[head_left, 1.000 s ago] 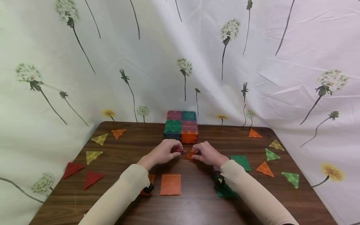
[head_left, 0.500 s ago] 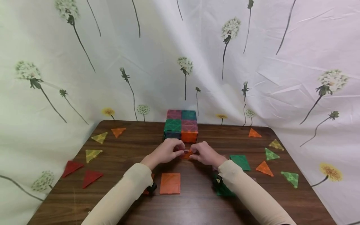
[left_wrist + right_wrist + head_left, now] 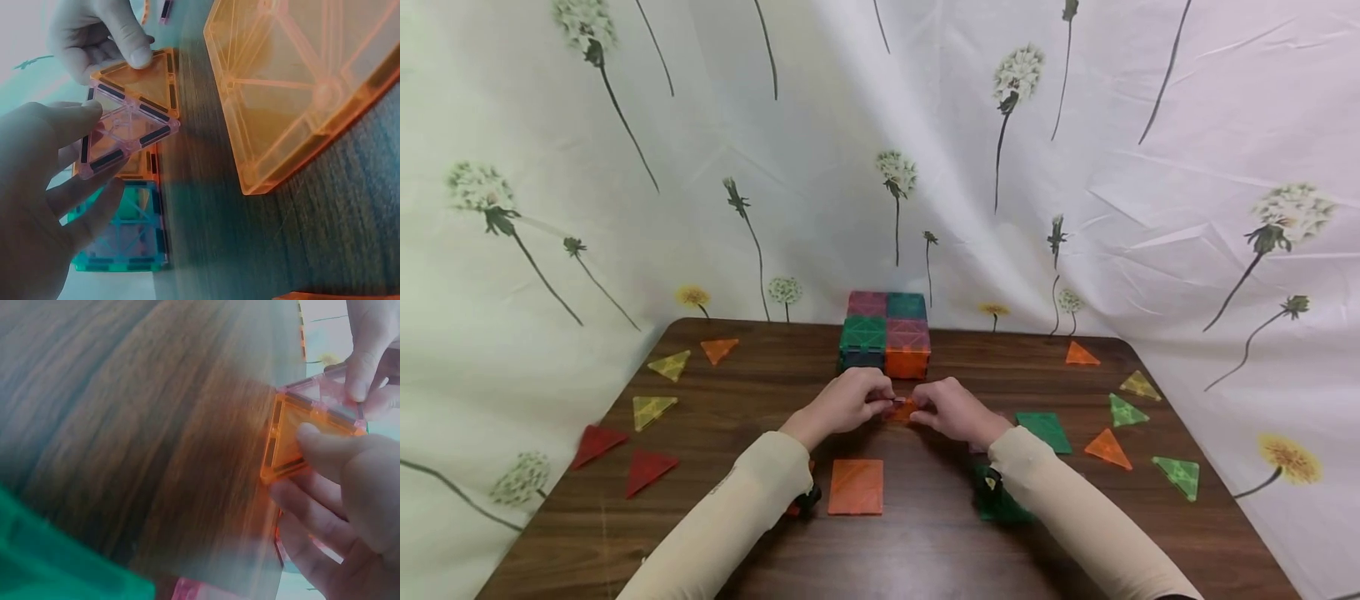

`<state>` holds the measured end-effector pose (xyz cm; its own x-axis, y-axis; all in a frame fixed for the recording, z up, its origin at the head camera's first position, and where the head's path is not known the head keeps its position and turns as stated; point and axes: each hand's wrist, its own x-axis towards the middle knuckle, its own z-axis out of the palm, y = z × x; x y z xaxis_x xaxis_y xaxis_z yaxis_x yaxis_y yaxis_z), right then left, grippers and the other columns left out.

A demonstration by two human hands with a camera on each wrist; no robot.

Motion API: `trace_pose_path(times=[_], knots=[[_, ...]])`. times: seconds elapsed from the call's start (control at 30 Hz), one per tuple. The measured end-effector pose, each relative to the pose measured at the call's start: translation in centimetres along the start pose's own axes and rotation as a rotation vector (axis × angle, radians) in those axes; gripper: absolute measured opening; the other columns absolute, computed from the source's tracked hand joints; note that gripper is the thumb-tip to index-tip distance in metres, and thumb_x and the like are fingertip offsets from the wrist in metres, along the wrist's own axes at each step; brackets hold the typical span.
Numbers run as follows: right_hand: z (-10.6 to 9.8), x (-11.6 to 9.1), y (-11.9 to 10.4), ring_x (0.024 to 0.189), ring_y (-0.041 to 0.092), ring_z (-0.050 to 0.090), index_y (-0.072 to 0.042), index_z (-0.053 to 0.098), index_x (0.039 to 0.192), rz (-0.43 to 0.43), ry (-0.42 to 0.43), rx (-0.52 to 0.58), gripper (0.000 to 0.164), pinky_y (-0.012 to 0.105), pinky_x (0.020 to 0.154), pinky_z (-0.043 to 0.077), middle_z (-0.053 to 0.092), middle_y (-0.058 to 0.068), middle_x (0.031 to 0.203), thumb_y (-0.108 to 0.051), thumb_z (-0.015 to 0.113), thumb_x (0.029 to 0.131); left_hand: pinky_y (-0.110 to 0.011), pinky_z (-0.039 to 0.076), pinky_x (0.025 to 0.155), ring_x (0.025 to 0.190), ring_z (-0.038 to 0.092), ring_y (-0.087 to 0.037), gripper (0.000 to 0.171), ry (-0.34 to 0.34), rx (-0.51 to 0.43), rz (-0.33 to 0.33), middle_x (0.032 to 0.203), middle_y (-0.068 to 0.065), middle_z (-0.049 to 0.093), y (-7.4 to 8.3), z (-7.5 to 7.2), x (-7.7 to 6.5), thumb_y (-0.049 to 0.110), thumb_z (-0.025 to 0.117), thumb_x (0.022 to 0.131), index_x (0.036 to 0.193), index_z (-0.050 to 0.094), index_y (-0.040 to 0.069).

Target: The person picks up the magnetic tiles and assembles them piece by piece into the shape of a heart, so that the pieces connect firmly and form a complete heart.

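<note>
Just in front of a block of square magnetic tiles (image 3: 907,335), both hands meet at the middle of the table. My left hand (image 3: 845,403) pinches a clear pink triangle tile (image 3: 129,125) between thumb and fingers. An orange triangle tile (image 3: 292,434) is pinched in my right hand (image 3: 953,410). Both wrist views show the two triangles edge to edge, touching along one side and held up off the table. In the head view the fingers hide most of both tiles.
An orange square tile (image 3: 856,487) lies nearer the front. Green square tiles (image 3: 1043,432) lie by the right arm. Red triangles (image 3: 650,472) and yellow triangles (image 3: 653,410) are at the left; green triangles (image 3: 1177,477) and orange triangles (image 3: 1108,449) at the right. A flowered cloth (image 3: 820,192) hangs behind.
The hands have come slightly closer together. The pink and orange triangles, a little apart one second ago, now touch along an edge. The loose tiles have stayed where they were.
</note>
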<state>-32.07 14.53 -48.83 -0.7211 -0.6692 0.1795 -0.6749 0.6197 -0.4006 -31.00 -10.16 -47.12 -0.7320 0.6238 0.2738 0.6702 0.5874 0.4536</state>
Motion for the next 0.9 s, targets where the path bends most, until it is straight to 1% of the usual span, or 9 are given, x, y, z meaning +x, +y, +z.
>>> trace_pose_path(times=[0.13,0.23,0.33,0.43,0.53,0.63,0.7,0.8,0.9], knots=[[-0.4,-0.2,0.2,0.068,0.004,0.058,-0.016,0.073,0.089,-0.027,0.017,-0.001,0.01,0.023,0.069,0.056,0.072,-0.008,0.082,-0.015,0.081,0.095,-0.031,0.056,0.077,0.086,0.062,-0.011,0.004,-0.019,0.0,-0.004,0.095,0.006,0.068,0.2,-0.2,0.4,0.014,0.077,0.098,0.095,0.077,0.017],[-0.4,-0.3,0.3,0.068,0.004,0.058,-0.016,0.072,0.087,-0.041,0.032,-0.016,0.012,0.023,0.068,0.055,0.071,-0.007,0.08,-0.013,0.082,0.094,-0.033,0.057,0.081,0.089,0.062,-0.012,0.004,-0.036,-0.013,-0.007,0.099,0.005,0.069,0.2,-0.7,0.5,0.016,0.076,0.098,0.102,0.077,0.017],[-0.4,-0.4,0.4,0.068,0.003,0.059,-0.017,0.071,0.086,-0.031,0.044,-0.022,0.014,0.023,0.067,0.055,0.071,-0.007,0.08,-0.013,0.082,0.093,-0.037,0.057,0.088,0.097,0.064,-0.015,0.012,-0.035,-0.025,-0.013,0.106,0.001,0.071,-0.3,-1.2,0.0,0.019,0.075,0.1,0.111,0.077,0.016],[-0.4,-0.6,0.4,0.069,0.003,0.06,-0.016,0.07,0.086,-0.021,0.048,-0.014,0.014,0.023,0.068,0.056,0.072,-0.006,0.081,-0.011,0.082,0.093,-0.039,0.058,0.09,0.1,0.066,-0.015,0.015,-0.02,-0.037,-0.022,0.109,0.0,0.072,-1.2,-2.0,-1.1,0.02,0.074,0.1,0.114,0.076,0.014],[-0.3,-0.7,0.4,0.069,0.003,0.059,-0.016,0.07,0.086,-0.015,0.044,-0.025,0.015,0.023,0.067,0.055,0.071,-0.006,0.08,-0.013,0.081,0.094,-0.041,0.059,0.088,0.097,0.067,-0.013,0.014,-0.013,-0.05,-0.039,0.106,0.001,0.073,-2.3,-3.0,-2.9,0.018,0.074,0.1,0.112,0.077,0.011],[-0.2,-0.6,0.3,0.067,0.003,0.056,-0.015,0.069,0.084,-0.021,0.042,-0.046,0.016,0.022,0.064,0.052,0.069,-0.007,0.078,-0.013,0.08,0.095,-0.044,0.059,0.085,0.093,0.067,-0.011,0.011,-0.014,-0.057,-0.065,0.102,0.005,0.073,-3.5,-4.3,-5.4,0.017,0.075,0.1,0.108,0.077,0.011],[-0.2,-0.5,0.2,0.066,0.004,0.055,-0.014,0.069,0.084,-0.028,0.041,-0.048,0.016,0.022,0.063,0.051,0.068,-0.007,0.077,-0.012,0.079,0.096,-0.045,0.059,0.085,0.092,0.067,-0.011,0.01,-0.01,-0.058,-0.096,0.1,0.006,0.072,-4.2,-5.4,-7.2,0.017,0.076,0.099,0.106,0.077,0.011],[-0.1,-0.4,0.1,0.066,0.005,0.055,-0.013,0.07,0.086,-0.027,0.028,-0.035,0.014,0.023,0.064,0.052,0.068,-0.006,0.078,-0.013,0.079,0.096,-0.048,0.059,0.085,0.094,0.068,-0.015,0.009,-0.004,-0.049,-0.144,0.1,0.007,0.073,-5.3,-7.3,-10.4,0.018,0.078,0.097,0.104,0.077,0.012],[0.1,-0.3,0.1,0.067,0.006,0.056,-0.014,0.071,0.087,-0.007,0.002,-0.023,0.012,0.022,0.066,0.053,0.069,-0.006,0.079,-0.014,0.079,0.096,-0.047,0.059,0.084,0.097,0.07,-0.02,0.014,-0.048,-0.046,-0.202,0.102,0.006,0.074,-6.4,-9.1,-13.7,0.022,0.08,0.095,0.106,0.077,0.013]])
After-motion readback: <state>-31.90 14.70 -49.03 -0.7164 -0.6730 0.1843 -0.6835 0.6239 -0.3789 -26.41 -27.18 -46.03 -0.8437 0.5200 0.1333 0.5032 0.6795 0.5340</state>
